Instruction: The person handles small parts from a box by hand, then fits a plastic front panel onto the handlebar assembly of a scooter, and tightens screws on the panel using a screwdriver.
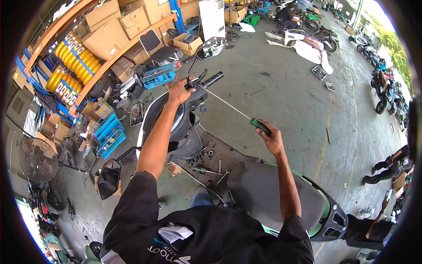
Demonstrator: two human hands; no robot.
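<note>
My right hand (271,137) is closed round the green handle of a long screwdriver (233,107). Its thin metal shaft slants up and left, and the tip meets the scooter's handlebar (200,90) near the right grip. My left hand (179,92) holds the handlebar by the base of a mirror stem (191,70), with its fingertips partly hidden. Below, on the scooter's footboard (215,149), lie wrenches (220,165), several sockets or nuts and a second screwdriver (200,169) with a yellow-green handle. The scooter's dark seat (277,193) is under my right forearm.
Blue open toolboxes (110,136) stand at left, before a shelf (127,39) with cardboard boxes and yellow coils. A mirror (109,178) juts out left of the scooter. White body panels (307,52) lie on the far floor. Other people (288,17) and parked scooters (382,88) are farther off.
</note>
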